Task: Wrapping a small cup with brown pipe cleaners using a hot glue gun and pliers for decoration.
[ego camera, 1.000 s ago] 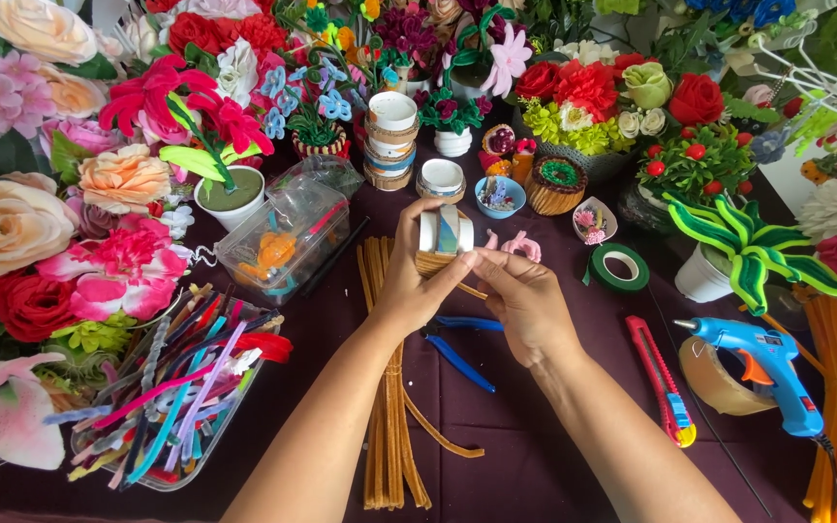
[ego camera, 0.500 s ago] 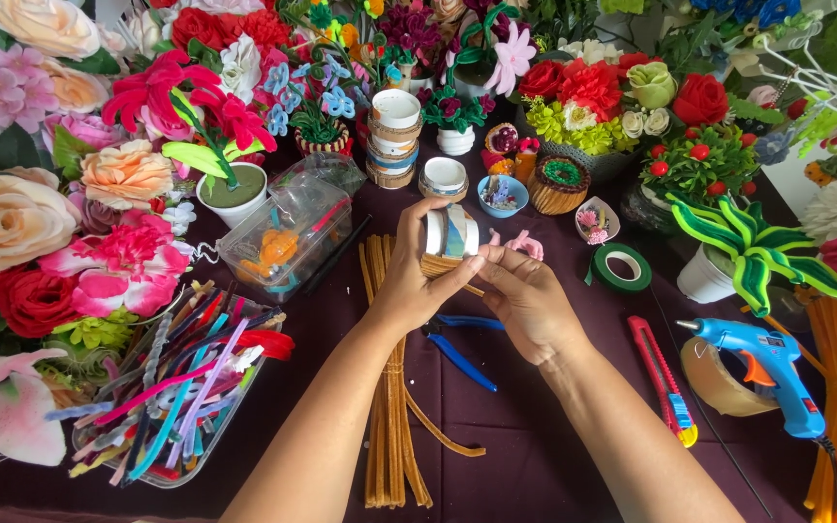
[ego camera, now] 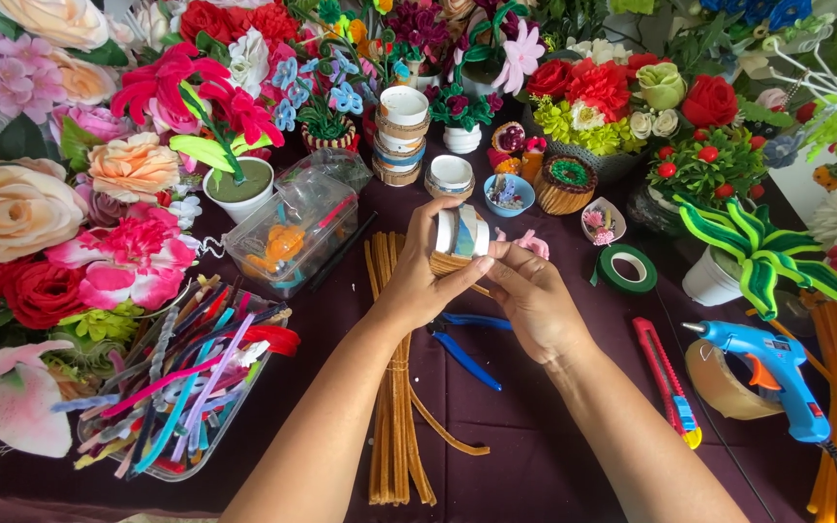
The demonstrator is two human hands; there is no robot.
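My left hand (ego camera: 425,276) grips a small white round pot (ego camera: 461,235) lying on its side, with tan fuzzy wire wound around its lower part. My right hand (ego camera: 533,298) pinches the tan wire at the pot's base from the right. Both hands hover above a long bundle of tan pipe cleaners (ego camera: 394,407) on the dark purple table (ego camera: 535,455). Blue-handled pliers (ego camera: 465,351) lie under my hands, partly hidden.
Clear box of mixed coloured pipe cleaners (ego camera: 181,387) at left, clear tub (ego camera: 293,228) behind it. Blue glue gun (ego camera: 767,363), tape roll (ego camera: 719,383) and red cutter (ego camera: 666,378) at right. Green tape (ego camera: 629,269), stacked wrapped pots (ego camera: 403,136) and many artificial flowers ring the back.
The pot has turned a little in my hands and both hands shifted slightly; the wire wrap sits lower around the pot.
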